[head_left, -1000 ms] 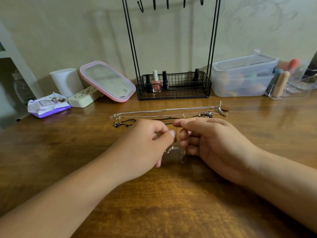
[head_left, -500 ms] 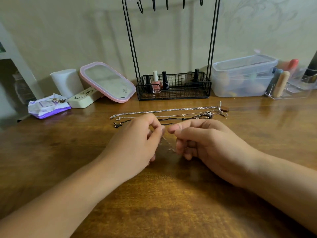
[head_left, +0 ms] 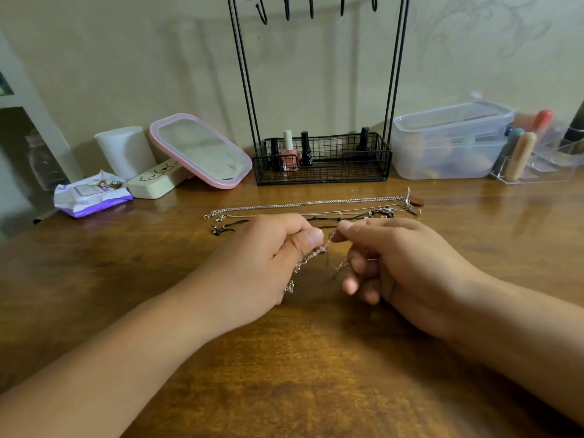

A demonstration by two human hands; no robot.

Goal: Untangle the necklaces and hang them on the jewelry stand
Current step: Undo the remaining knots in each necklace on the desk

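wipes pack: crinkly white and purple soft plastic wipes packet (head_left: 91,195) way over at the left edge of the table, with some small metal bits sitting on top, too tiny to tell what

white cylinder: smooth matte white rounded container (head_left: 124,151) just right of that, standing back by the wall

cream case: long cream plastic box with black doodles on its face (head_left: 156,181), lying flat under the mirror's lower edge

mirror: pink-rimmed rounded-rectangle mirror (head_left: 200,150), tilted back, glossy glass

left hand: left hand (head_left: 268,257), fingers curled in, thumb and index pinching one end of a thin silvery chain with little dangly charms (head_left: 311,256); the chain droops down past the thumb

table: glossy brown wood-grain tabletop (head_left: 300,374), both forearms resting across it

jewelry stand: black wire jewelry stand with a mesh basket base (head_left: 322,159), tall thin uprights, hooks along the top bar all bare; nail polish bottles (head_left: 289,150) stand in the basket

other necklaces: a bunch of silver chains and black cords (head_left: 303,208) laid out in long straight-ish lines on the table, between the hands and the stand, pendants clustered at the right end

right hand: right hand (head_left: 407,263), also curled, fingertips pinching the same fine chain right next to the left thumb

clear tubs: two stacked frosted plastic tubs (head_left: 448,143) right of the stand

organizer: clear acrylic organizer (head_left: 537,165) at the far right holding rounded tubes
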